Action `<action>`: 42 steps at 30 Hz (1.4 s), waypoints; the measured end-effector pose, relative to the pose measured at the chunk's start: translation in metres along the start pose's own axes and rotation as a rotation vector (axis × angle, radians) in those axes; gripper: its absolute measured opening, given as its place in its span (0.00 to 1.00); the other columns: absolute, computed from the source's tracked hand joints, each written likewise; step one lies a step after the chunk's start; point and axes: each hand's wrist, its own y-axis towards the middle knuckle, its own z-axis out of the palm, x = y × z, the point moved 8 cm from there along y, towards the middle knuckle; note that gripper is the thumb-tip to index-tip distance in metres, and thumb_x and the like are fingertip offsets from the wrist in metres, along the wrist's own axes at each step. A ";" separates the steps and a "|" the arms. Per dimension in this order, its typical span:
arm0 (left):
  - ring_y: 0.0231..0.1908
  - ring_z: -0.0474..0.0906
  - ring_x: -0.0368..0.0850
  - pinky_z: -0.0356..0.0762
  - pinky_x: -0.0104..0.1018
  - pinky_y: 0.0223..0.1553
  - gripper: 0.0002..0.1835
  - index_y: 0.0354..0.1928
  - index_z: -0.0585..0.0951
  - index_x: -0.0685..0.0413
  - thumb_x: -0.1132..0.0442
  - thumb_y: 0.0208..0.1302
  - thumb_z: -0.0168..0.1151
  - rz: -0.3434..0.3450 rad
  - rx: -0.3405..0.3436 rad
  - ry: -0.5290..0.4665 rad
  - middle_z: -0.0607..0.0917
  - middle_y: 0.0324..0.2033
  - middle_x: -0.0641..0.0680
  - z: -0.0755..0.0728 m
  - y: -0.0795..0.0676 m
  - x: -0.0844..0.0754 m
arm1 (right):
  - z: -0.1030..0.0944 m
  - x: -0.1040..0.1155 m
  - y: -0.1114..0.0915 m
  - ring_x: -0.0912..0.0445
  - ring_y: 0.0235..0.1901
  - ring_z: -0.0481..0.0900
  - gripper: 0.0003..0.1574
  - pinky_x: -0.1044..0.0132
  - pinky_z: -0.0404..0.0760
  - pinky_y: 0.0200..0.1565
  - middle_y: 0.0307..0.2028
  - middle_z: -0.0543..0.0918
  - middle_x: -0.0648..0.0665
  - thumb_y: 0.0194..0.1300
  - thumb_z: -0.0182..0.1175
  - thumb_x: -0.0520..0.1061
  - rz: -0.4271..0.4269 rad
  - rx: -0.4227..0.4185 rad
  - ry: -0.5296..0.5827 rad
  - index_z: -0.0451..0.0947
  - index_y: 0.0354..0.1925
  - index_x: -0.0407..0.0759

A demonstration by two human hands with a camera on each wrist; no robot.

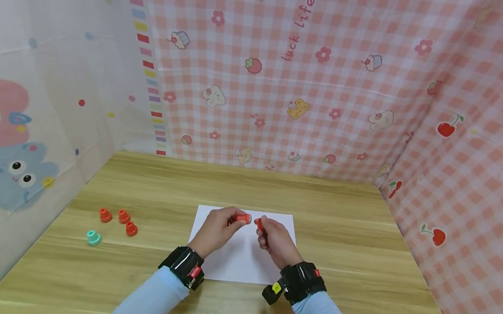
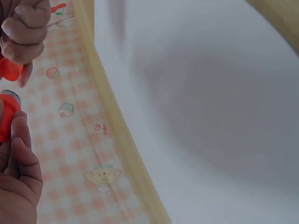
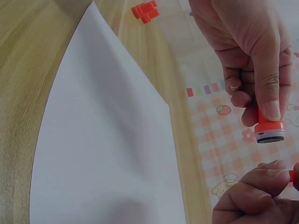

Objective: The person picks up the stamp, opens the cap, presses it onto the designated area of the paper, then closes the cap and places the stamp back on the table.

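Observation:
Above the white sheet of paper (image 1: 242, 259), my left hand (image 1: 216, 229) pinches a small red stamp (image 1: 242, 218) between thumb and fingers. Its round dark face, ringed by a pale rim, shows in the right wrist view and points toward the other hand. My right hand (image 1: 277, 240) grips a red cap (image 1: 259, 223) with curled fingers. A round hollow shows at the cap's end (image 2: 11, 70) in the left wrist view. A narrow gap separates stamp and cap.
On the wooden table (image 1: 349, 259), to the left of the paper, stand three red stamps (image 1: 123, 216) and a teal stamp (image 1: 94, 237). Patterned cloth (image 1: 280, 110) hangs behind the table and along both sides.

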 end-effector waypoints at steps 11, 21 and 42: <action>0.36 0.77 0.42 0.78 0.39 0.40 0.11 0.48 0.84 0.58 0.63 0.67 0.64 0.008 0.034 0.173 0.85 0.38 0.51 -0.004 0.019 0.007 | -0.006 0.001 0.000 0.57 0.29 0.67 0.24 0.68 0.67 0.33 0.30 0.70 0.48 0.79 0.46 0.56 -0.003 -0.022 -0.002 0.74 0.50 0.36; 0.34 0.75 0.44 0.77 0.39 0.44 0.07 0.44 0.83 0.56 0.64 0.65 0.67 -0.019 0.200 0.345 0.82 0.34 0.49 0.013 0.041 0.018 | -0.010 -0.001 -0.003 0.56 0.29 0.68 0.26 0.67 0.68 0.34 0.30 0.71 0.48 0.79 0.45 0.57 0.003 -0.025 0.002 0.74 0.51 0.36; 0.37 0.79 0.48 0.79 0.39 0.46 0.07 0.44 0.82 0.57 0.66 0.65 0.66 0.059 0.355 0.757 0.82 0.35 0.54 0.048 0.063 0.041 | -0.016 -0.003 -0.003 0.57 0.28 0.67 0.23 0.68 0.66 0.32 0.29 0.70 0.48 0.79 0.46 0.55 -0.021 -0.031 -0.015 0.74 0.49 0.36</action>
